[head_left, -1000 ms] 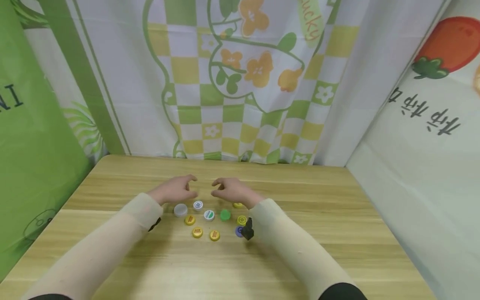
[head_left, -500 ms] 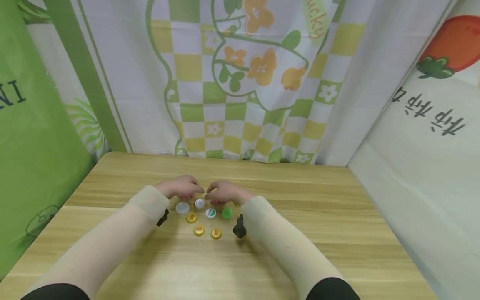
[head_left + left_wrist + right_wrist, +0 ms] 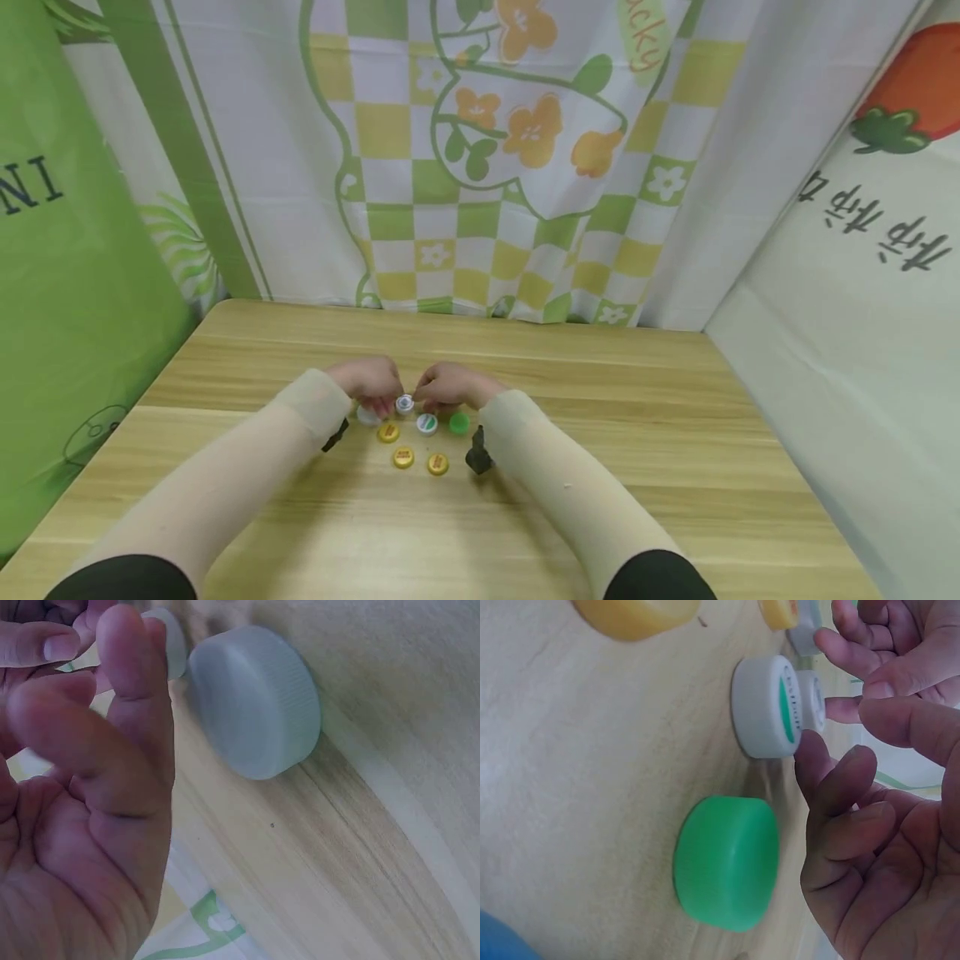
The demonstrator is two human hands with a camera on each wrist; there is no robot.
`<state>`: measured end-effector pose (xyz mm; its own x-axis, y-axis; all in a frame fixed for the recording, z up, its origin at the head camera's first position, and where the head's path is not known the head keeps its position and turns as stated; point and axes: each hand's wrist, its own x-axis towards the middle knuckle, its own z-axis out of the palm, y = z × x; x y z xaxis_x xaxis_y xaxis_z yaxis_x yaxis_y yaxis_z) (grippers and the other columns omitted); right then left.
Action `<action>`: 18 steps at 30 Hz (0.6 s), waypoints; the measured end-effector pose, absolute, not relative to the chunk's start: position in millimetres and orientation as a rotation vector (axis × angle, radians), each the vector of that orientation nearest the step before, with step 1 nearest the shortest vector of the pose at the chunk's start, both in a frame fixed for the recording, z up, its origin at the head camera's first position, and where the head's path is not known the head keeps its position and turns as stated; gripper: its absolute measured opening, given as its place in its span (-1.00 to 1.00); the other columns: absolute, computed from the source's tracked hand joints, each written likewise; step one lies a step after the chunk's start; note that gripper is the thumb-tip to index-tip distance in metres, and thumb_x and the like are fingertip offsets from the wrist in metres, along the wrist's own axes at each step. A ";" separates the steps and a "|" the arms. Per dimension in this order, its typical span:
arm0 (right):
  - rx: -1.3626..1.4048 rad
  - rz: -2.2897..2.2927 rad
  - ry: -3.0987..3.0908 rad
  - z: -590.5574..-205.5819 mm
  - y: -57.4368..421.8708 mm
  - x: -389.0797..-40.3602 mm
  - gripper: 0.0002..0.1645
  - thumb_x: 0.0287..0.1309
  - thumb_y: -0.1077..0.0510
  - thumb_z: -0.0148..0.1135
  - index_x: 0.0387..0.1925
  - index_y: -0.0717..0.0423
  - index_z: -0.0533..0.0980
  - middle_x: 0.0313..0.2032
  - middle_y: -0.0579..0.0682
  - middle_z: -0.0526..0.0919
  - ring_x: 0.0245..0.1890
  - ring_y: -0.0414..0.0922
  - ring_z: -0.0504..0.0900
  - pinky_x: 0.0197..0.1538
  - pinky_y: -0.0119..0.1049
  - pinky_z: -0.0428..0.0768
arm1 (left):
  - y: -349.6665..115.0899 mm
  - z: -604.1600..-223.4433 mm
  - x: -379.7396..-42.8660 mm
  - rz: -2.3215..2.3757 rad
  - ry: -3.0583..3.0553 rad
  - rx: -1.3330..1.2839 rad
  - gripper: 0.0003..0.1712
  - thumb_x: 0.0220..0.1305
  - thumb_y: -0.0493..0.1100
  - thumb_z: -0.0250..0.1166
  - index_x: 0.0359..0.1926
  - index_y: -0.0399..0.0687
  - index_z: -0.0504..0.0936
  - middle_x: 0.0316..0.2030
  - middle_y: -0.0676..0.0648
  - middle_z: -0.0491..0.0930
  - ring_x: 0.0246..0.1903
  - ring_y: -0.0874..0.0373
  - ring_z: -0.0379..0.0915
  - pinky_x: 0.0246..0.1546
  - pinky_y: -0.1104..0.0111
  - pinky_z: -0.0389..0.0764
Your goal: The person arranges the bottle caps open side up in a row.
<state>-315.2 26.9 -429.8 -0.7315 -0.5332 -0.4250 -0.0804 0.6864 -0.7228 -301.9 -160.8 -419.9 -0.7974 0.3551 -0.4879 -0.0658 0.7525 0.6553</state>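
Several plastic bottle caps lie on the wooden table. My left hand [image 3: 369, 382] and right hand [image 3: 450, 385] reach down at either side of a small white cap [image 3: 405, 404], fingertips close together around it. In the right wrist view a left finger reaches to this cap's edge [image 3: 818, 701]. My right fingers [image 3: 847, 780] are loosely bent beside a white cap with a green mark [image 3: 757, 709]; a green cap [image 3: 726, 862] sits nearer the camera. A translucent cap [image 3: 255, 701] stands beside my left fingers [image 3: 139, 682]. No cap shows gripped in either hand.
Yellow caps with red print [image 3: 403, 457] lie toward the front of the group. A blue object [image 3: 502, 941] shows at the right wrist view's corner. The table [image 3: 600, 450] meets a patterned curtain [image 3: 487, 217] behind and cloth walls at both sides.
Both hands have come closer together and lower, onto the small white cap. My right forearm has shifted left, covering the yellow and blue caps that showed beside it.
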 end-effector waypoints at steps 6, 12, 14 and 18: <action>-0.482 -0.922 2.259 -436.7 27.1 -317.7 -0.81 0.37 0.18 0.22 -0.10 0.24 0.60 -0.43 -0.03 0.62 -0.44 -0.21 0.52 -0.32 -0.40 0.50 | -149.1 -423.7 -305.0 0.863 2.321 0.196 -0.82 0.32 -0.36 0.13 -0.28 -0.33 0.67 -0.58 -0.11 0.62 -0.67 0.23 0.49 -0.67 0.54 0.34; -0.468 -0.963 2.224 -440.3 24.4 -324.4 -0.81 0.36 0.24 0.22 -0.09 0.29 0.59 -0.37 0.01 0.66 -0.37 -0.17 0.59 -0.26 -0.38 0.56 | -144.7 -420.7 -306.2 0.831 2.324 0.206 -0.82 0.34 -0.35 0.13 -0.25 -0.34 0.67 -0.59 -0.10 0.60 -0.66 0.22 0.44 -0.62 0.50 0.36; -0.463 -0.963 2.218 -440.8 23.4 -325.7 -0.81 0.37 0.23 0.23 -0.08 0.29 0.58 -0.37 0.01 0.67 -0.37 -0.17 0.60 -0.26 -0.38 0.56 | -144.3 -421.5 -306.9 0.847 2.316 0.200 -0.81 0.35 -0.35 0.11 -0.23 -0.33 0.65 -0.58 -0.09 0.58 -0.66 0.22 0.42 -0.60 0.49 0.40; -0.473 -0.948 2.228 -441.6 21.8 -326.2 -0.79 0.36 0.22 0.26 -0.07 0.29 0.57 -0.39 -0.01 0.67 -0.37 -0.17 0.61 -0.24 -0.38 0.56 | -143.9 -424.6 -308.6 0.895 2.289 0.173 -0.82 0.36 -0.35 0.10 -0.23 -0.35 0.63 -0.55 -0.10 0.56 -0.64 0.22 0.44 -0.56 0.47 0.49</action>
